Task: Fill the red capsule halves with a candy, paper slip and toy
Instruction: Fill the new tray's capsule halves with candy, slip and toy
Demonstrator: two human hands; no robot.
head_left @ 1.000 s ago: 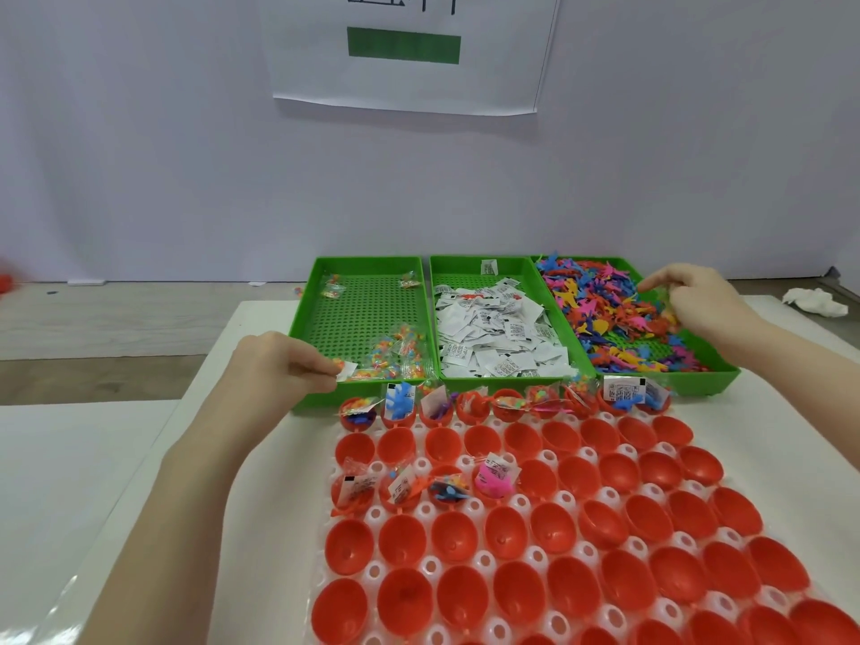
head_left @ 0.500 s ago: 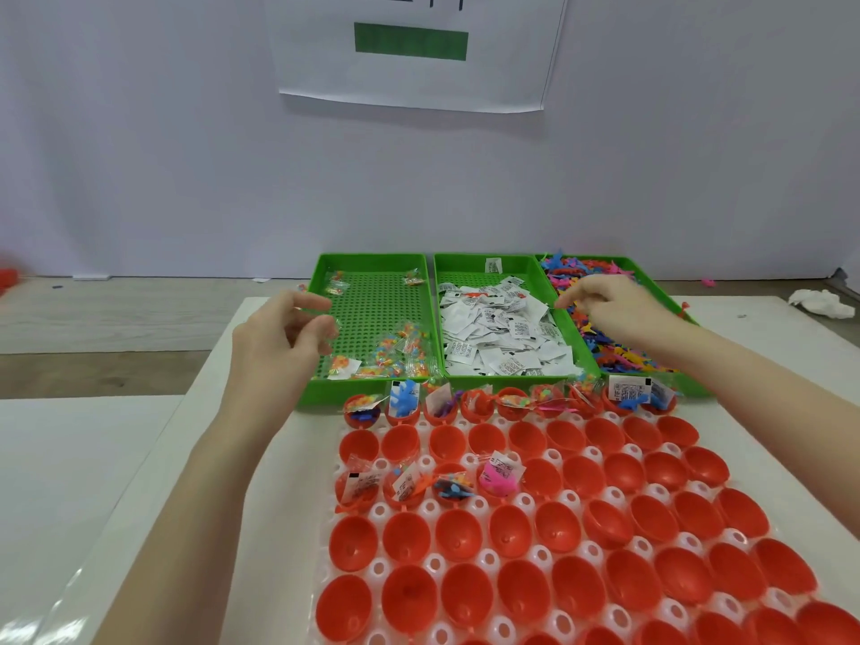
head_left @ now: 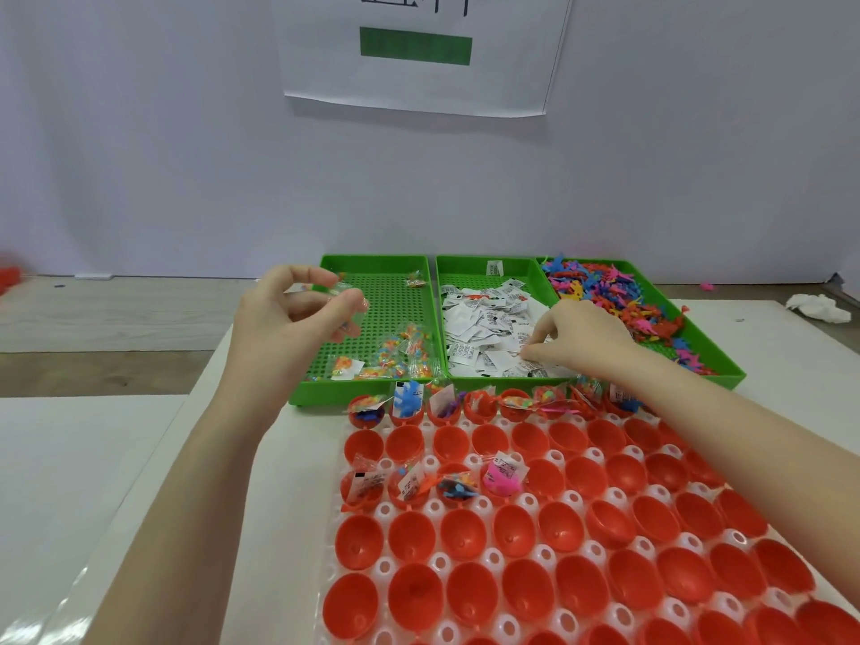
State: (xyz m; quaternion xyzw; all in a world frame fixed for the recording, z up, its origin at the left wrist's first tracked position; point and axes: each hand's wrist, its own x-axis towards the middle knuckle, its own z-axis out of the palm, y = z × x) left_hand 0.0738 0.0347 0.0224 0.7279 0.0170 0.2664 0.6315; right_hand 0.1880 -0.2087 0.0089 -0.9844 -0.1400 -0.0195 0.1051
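Three green trays sit side by side at the far edge of the white table (head_left: 242, 458). We note the left tray (head_left: 386, 272) holds a thin scatter of clear candy packets (head_left: 395, 356) near its front wall, the middle tray (head_left: 465, 267) a heap of white paper slips (head_left: 484, 328), the right tray (head_left: 726, 372) a pile of small coloured toys (head_left: 600, 290). Our left hand (head_left: 284, 328) hovers over the left tray, thumb and fingers pinching a clear candy packet (head_left: 342, 297). Our right hand (head_left: 581, 342) rests in the slips, fingers curled down among them; we cannot tell whether it has one. Nearer us, red capsule halves (head_left: 465, 533) sit in a white holder (head_left: 435, 507). Four halves in the third row hold items, and the back row looks filled; the rest sit bare.
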